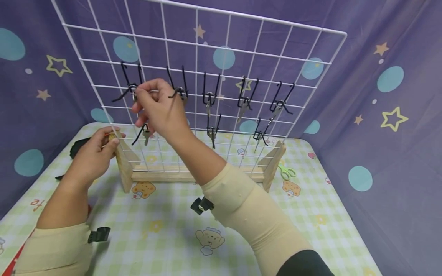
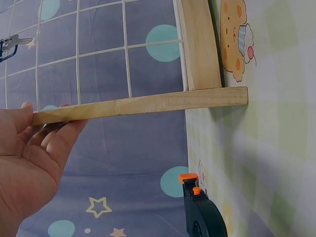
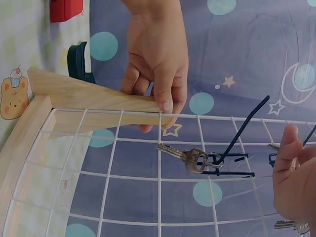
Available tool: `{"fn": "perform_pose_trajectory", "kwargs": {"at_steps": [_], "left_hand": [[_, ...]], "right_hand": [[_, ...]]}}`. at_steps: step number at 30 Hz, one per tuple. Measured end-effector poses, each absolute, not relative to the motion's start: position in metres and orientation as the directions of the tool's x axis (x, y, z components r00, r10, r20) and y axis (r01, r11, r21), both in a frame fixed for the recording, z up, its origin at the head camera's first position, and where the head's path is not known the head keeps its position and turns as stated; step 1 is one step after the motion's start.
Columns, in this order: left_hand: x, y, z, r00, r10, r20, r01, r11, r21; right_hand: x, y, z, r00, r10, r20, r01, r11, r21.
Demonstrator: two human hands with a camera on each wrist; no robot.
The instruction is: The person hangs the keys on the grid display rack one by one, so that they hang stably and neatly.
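My right hand (image 1: 159,111) is at the upper-left black hook (image 1: 117,98) of a white wire grid (image 1: 229,13). Its thumb and fingers pinch a small key by its ring at that hook, mostly hidden behind the fingertips. Just below hangs another key (image 3: 194,160) on the lower-left hook (image 3: 244,126). With my left hand (image 1: 91,155) I grip the upper end of the wooden side support (image 2: 148,102) at the grid's left; in the left wrist view, thumb and fingers lie on both sides of the wood.
More black hooks with keys (image 1: 244,105) line the grid to the right. Green scissors (image 1: 287,172) lie by the right wooden support (image 1: 274,165). Left of the stand is a black tool with orange parts (image 2: 202,210). A red object (image 3: 66,10) lies on the checked tablecloth.
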State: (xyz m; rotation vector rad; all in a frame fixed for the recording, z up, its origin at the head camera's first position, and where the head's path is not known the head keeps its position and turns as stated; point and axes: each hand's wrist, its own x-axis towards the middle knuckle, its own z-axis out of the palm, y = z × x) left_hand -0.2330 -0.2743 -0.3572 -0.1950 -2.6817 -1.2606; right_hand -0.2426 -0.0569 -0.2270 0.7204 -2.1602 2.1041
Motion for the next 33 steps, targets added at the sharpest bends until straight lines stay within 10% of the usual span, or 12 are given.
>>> {"fn": "perform_pose_trajectory", "kwargs": {"at_steps": [13,25,33], "left_hand": [[-0.234,-0.274,-0.356,-0.976,0.051,0.212,0.197,0.622,0.758],[-0.235,-0.270,-0.357,-0.986,-0.029,0.165,0.131,0.489,0.863],[-0.201,-0.255,-0.336,-0.912,-0.187,0.364,0.234,0.490,0.839]], "right_hand": [[-0.234,-0.033,-0.247,-0.835,-0.422,0.352,-0.389,0.001,-0.921],[-0.181,0.050,-0.288,-0.722,-0.616,0.315,-0.584,0.299,-0.755],[-0.148,0.116,-0.315,-0.776,-0.549,0.310,-0.622,0.582,-0.524]]}}
